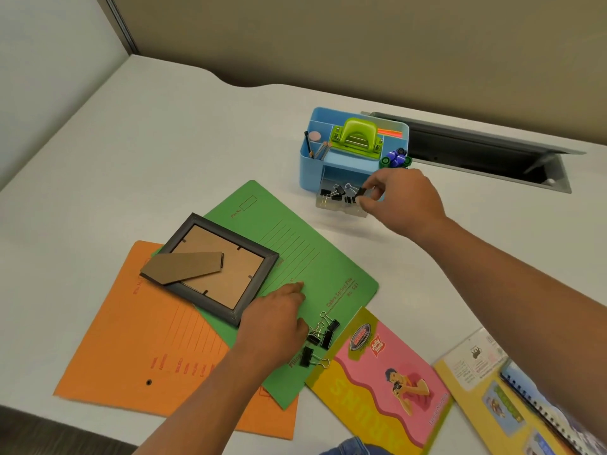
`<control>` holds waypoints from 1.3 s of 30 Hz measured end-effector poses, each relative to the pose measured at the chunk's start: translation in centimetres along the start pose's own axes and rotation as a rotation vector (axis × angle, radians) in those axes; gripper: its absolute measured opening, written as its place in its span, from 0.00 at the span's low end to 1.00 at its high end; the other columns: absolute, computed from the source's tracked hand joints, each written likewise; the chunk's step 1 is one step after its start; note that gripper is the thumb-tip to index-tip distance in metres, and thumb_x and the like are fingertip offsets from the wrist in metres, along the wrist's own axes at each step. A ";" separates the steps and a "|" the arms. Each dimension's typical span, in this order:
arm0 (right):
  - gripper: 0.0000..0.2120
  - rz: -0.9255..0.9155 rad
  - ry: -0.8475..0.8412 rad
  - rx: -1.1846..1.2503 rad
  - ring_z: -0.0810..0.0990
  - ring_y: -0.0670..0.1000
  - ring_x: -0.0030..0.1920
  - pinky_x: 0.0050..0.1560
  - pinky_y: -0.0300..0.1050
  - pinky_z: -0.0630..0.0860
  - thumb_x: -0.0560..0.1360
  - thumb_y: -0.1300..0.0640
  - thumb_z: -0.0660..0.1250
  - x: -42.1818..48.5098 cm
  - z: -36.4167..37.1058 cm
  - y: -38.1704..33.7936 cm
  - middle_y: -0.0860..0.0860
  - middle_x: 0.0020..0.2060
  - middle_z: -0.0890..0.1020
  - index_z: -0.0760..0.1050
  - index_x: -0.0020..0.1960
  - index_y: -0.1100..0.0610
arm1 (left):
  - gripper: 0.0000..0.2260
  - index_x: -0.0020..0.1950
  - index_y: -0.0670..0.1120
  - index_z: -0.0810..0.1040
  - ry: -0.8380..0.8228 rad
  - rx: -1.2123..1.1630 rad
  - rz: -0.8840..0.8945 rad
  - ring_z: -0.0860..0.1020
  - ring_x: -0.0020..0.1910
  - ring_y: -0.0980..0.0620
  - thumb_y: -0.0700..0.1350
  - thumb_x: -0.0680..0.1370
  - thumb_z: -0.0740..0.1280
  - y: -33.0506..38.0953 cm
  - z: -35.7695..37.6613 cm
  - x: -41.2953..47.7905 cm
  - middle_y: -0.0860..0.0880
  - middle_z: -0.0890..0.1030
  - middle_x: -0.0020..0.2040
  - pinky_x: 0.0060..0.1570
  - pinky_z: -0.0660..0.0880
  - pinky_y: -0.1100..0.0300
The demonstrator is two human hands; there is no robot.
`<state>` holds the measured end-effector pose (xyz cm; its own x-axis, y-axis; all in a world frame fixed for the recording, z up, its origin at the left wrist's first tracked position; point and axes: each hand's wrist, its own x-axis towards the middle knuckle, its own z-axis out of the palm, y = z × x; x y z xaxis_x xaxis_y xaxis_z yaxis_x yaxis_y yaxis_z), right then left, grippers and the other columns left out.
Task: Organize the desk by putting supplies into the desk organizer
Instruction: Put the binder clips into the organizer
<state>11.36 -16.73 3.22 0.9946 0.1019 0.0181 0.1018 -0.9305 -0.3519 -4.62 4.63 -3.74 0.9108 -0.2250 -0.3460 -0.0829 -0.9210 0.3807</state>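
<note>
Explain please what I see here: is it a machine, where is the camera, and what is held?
There is no machine here. A person works with bare hands, and one camera worn on their head looks down at the white desk. The right hand pinches a black clip over the clear drawer of the blue organizer. The left hand rests on a green folder beside loose clips. A picture frame lies face down across the green folder and an orange folder.
</note>
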 end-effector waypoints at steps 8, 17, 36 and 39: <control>0.09 0.066 0.053 0.023 0.79 0.50 0.43 0.46 0.45 0.78 0.74 0.51 0.69 -0.8 1.2 -0.3 0.45 0.39 0.82 0.80 0.54 0.49 | 0.23 0.72 0.50 0.70 -0.002 -0.001 -0.002 0.71 0.68 0.56 0.46 0.75 0.61 -0.1 0.2 0.0 0.60 0.60 0.76 0.64 0.73 0.54; 0.05 0.045 -0.247 0.156 0.79 0.43 0.38 0.46 0.42 0.76 0.72 0.54 0.71 -8.9 4.0 -1.5 0.41 0.39 0.83 0.82 0.46 0.46 | 0.22 0.70 0.48 0.72 0.007 0.014 -0.005 0.71 0.68 0.55 0.47 0.75 0.62 0.1 0.3 0.0 0.58 0.63 0.76 0.65 0.72 0.53; 0.11 0.042 -0.439 -0.051 0.79 0.50 0.43 0.43 0.47 0.78 0.67 0.45 0.73 -14.6 7.2 -2.7 0.43 0.41 0.80 0.75 0.44 0.46 | 0.20 0.68 0.47 0.74 0.071 -0.019 -0.008 0.70 0.69 0.53 0.46 0.76 0.62 0.7 0.5 -0.6 0.56 0.66 0.75 0.65 0.72 0.53; 0.10 0.059 -0.415 -0.050 0.79 0.50 0.42 0.43 0.47 0.78 0.67 0.46 0.72 -14.5 7.3 -2.8 0.44 0.40 0.80 0.75 0.44 0.47 | 0.19 0.69 0.49 0.74 0.111 -0.041 0.007 0.70 0.69 0.53 0.45 0.77 0.62 0.9 0.3 -0.8 0.56 0.67 0.74 0.64 0.70 0.55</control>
<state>-3.46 -13.06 -2.95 0.9079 0.1712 -0.3825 0.0558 -0.9540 -0.2945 -5.50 3.86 -3.34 0.9498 -0.1924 -0.2467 -0.0749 -0.9053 0.4180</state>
